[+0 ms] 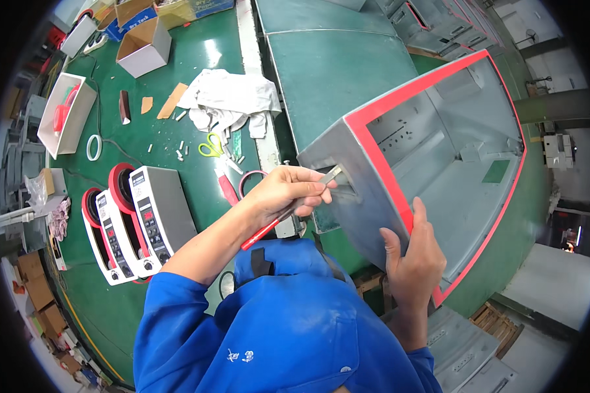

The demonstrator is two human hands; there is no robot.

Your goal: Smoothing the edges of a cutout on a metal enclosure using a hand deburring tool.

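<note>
One red-handled tool (276, 223), diagonal, tip up-right toward gray housing (368, 219)

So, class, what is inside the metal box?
Inside the metal box, small holes and a green rectangle show. The inner face of the wall nearest the left hand cannot be seen; the red edge covers it.

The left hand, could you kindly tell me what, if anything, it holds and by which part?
The left hand pinches a slim red-handled tool between thumb and fingers, near its flat metal tip.
</note>
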